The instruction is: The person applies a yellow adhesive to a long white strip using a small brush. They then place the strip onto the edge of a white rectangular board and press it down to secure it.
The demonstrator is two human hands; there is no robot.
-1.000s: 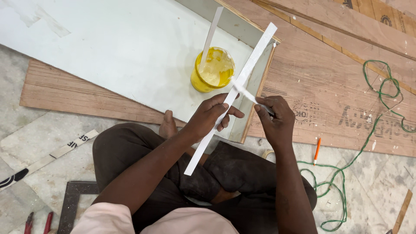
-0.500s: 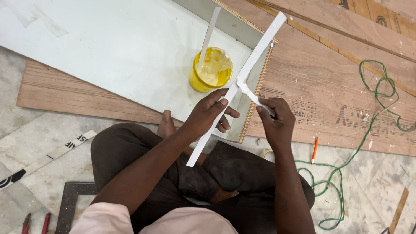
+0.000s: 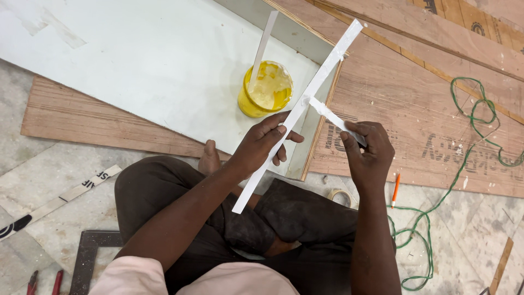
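My left hand grips a long white strip near its middle, holding it slanted from lower left to upper right. My right hand holds a short white spreader stick whose tip touches the strip's face. Behind them a yellow tub of glue sits on a white board, with another white stick standing in it.
Plywood sheets lie to the right. A green cord, an orange pencil and a tape roll rest on the stone floor. Red-handled pliers and a dark frame lie at lower left.
The stick's tip has slid a little along the strip. Both hands stay in nearly the same place.
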